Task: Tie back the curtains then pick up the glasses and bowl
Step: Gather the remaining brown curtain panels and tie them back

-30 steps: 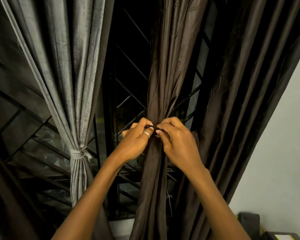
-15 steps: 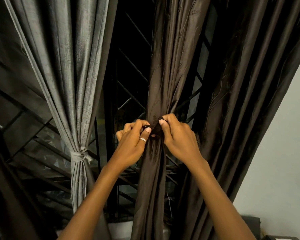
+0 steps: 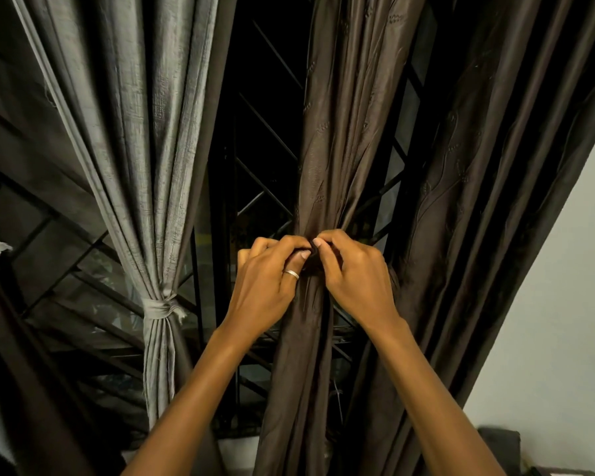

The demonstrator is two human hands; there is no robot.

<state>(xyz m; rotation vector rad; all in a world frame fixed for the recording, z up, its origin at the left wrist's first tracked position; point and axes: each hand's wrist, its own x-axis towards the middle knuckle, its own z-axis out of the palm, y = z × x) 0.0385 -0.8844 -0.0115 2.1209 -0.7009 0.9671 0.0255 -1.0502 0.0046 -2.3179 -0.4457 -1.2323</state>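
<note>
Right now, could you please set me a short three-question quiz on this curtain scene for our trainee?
1. True or false: the grey curtain is already tied back.
2. The left hand and right hand pinch which? A: brown curtain. B: grey curtain. C: window grille.
3. Fill in: the ring sits on the ___ hand.
Key: 1 true; 2 A; 3 left.
</note>
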